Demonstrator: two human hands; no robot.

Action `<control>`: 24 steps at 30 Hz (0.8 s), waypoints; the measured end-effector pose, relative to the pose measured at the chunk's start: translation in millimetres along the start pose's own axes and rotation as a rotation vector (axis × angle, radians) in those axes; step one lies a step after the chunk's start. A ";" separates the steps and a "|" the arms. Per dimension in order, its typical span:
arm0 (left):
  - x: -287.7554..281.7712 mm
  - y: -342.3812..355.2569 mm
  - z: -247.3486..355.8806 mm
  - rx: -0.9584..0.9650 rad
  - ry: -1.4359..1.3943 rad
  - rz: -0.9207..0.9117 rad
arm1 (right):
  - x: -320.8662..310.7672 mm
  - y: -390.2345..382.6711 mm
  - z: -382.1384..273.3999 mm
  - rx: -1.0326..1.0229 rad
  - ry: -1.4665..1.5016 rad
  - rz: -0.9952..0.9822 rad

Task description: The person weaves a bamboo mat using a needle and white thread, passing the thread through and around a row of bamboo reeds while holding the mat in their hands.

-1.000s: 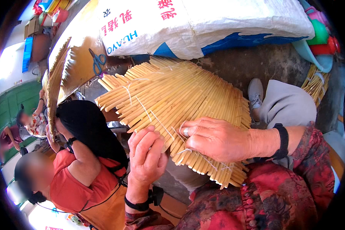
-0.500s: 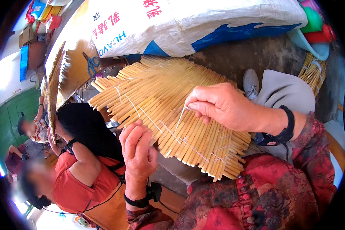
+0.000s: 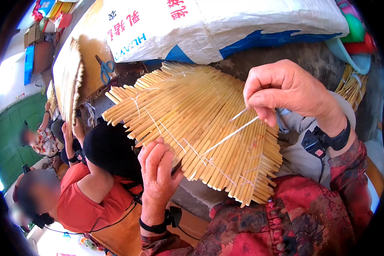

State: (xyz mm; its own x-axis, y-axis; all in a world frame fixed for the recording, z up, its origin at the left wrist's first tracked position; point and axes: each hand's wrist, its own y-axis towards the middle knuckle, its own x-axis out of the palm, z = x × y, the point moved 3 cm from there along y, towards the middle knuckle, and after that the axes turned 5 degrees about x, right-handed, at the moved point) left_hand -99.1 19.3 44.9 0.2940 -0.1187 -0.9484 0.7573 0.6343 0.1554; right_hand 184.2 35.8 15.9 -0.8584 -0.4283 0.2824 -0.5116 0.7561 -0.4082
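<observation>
A fan-shaped mat of tan reed stalks (image 3: pixel 200 111) lies across my lap, stitched together with short lines of white thread. My left hand (image 3: pixel 158 164) grips its near left edge, fingers curled over the top and the thumb hidden beneath. Raised over the right part of the mat, my right hand (image 3: pixel 288 87) is closed in a pinch on a white string (image 3: pixel 231 135). That string runs taut from the stalks near the mat's lower middle up to my fingers. A short loose end sticks out below the fingertips.
A big white and blue woven sack (image 3: pixel 243 30) lies beyond the mat. Blue-handled scissors (image 3: pixel 105 70) rest on a tan surface to the left. A co-worker in an orange shirt (image 3: pixel 89 187) holds another stalk mat (image 3: pixel 70 85). Bundled stalks (image 3: pixel 352 87) lie at far right.
My right hand has moved up and to the right, away from the mat, drawing the string out into a long straight line. My left hand stays on the edge. The co-worker's mat has turned.
</observation>
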 end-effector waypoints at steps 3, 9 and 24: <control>1.9 -2.8 -1.6 0.017 -0.002 0.027 | 27.2 6.5 9.4 0.012 0.142 0.020; 9.4 3.0 -4.7 0.102 0.016 0.138 | 66.6 30.1 40.9 -0.519 -0.406 0.099; 17.5 3.0 -0.8 0.108 0.055 0.292 | 38.8 11.0 20.1 -0.441 -0.785 0.098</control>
State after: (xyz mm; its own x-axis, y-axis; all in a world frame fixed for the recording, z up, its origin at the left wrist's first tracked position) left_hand -92.1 19.7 28.5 0.4781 0.0996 -0.8726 0.7043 0.5501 0.4487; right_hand 144.6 17.5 5.0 -0.7594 -0.4441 -0.4755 -0.5124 0.8586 0.0164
